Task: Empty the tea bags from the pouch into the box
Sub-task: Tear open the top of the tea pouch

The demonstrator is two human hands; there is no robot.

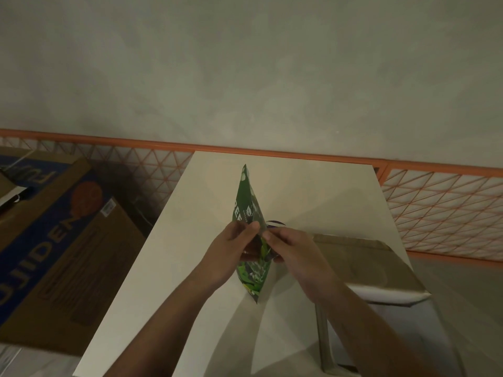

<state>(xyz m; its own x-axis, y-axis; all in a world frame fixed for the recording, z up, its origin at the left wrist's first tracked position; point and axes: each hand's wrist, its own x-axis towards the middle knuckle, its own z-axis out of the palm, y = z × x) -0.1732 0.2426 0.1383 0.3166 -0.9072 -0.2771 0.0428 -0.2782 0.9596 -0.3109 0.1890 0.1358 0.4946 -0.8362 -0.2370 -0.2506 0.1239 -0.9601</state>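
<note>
Both hands over the white tabletop (190, 240), left hand (228, 254) and right hand (294, 251) each with grip pinched on the green pouch (249, 208) near its middle. Pouch edge-on, lower corner touching the tabletop, far end raised. Just beside the right hand, a brown box (375, 265) at the right edge. Farther left, on the floor, a large cardboard carton (54, 240).

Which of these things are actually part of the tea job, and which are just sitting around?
Part of the job:
green pouch, pinched by both hands
left hand
right hand

Just lying about:
white table
big cardboard carton on the floor to the left
orange lattice fence
chair on the right
</note>
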